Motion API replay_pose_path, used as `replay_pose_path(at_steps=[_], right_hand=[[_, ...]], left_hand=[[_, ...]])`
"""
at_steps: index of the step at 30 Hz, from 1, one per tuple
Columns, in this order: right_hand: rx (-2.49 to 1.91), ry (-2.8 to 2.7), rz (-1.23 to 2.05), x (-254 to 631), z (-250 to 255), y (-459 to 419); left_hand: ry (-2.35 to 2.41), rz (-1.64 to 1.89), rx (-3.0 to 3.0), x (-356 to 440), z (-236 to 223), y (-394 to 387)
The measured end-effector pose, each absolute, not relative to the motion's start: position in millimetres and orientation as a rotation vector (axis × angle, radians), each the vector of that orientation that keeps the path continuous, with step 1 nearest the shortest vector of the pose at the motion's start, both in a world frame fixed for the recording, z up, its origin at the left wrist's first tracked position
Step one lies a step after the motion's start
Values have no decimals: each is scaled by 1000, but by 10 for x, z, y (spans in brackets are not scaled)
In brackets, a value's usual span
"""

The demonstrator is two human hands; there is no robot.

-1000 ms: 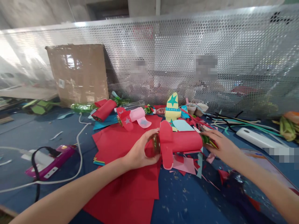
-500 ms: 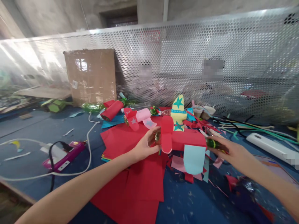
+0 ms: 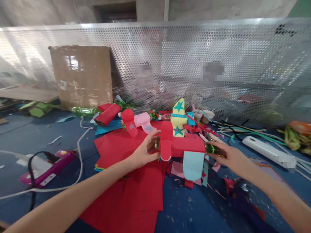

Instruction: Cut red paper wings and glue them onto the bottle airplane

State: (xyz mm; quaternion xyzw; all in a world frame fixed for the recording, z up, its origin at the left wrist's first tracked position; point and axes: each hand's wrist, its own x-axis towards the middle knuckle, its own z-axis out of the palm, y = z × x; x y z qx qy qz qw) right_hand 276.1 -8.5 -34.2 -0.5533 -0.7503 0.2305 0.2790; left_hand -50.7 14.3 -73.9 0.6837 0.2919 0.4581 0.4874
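Between my two hands lies a toy airplane (image 3: 186, 144), made of a green bottle wrapped in red paper. Its near wing (image 3: 193, 165) is light blue paper, its far wing (image 3: 178, 124) is yellow with teal stars, and an upright red paper strip (image 3: 166, 142) crosses the left end. My left hand (image 3: 145, 149) has thumb and fingers curled round the bottle's left end. The fingers of my right hand (image 3: 222, 150) close on the dark green neck at the right. Red paper sheets (image 3: 143, 191) lie beneath and to the left.
Finished paper-wrapped bottles (image 3: 107, 115) lie at the back, by a leaning cardboard sheet (image 3: 82, 77) and a perforated metal partition (image 3: 179, 48). A purple power strip (image 3: 48, 170) with cables is at left, a white one (image 3: 267, 152) at right. Paper scraps (image 3: 178, 170) litter the blue table.
The view has turned slightly to the right, so everything sits further left in the picture. Both hands keep their hold on the airplane, which stays in place.
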Motion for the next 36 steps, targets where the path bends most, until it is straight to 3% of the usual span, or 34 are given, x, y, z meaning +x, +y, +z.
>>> replay_pose_path(at_steps=[15,36], right_hand=[[-1404,-1721,1024,2666,-199,-146],[-1279,-1577,1196,2744,-283,-130]], left_hand=[[754,1088,1706,-530,-726,162],[585,984,1667,-499,-678,135]])
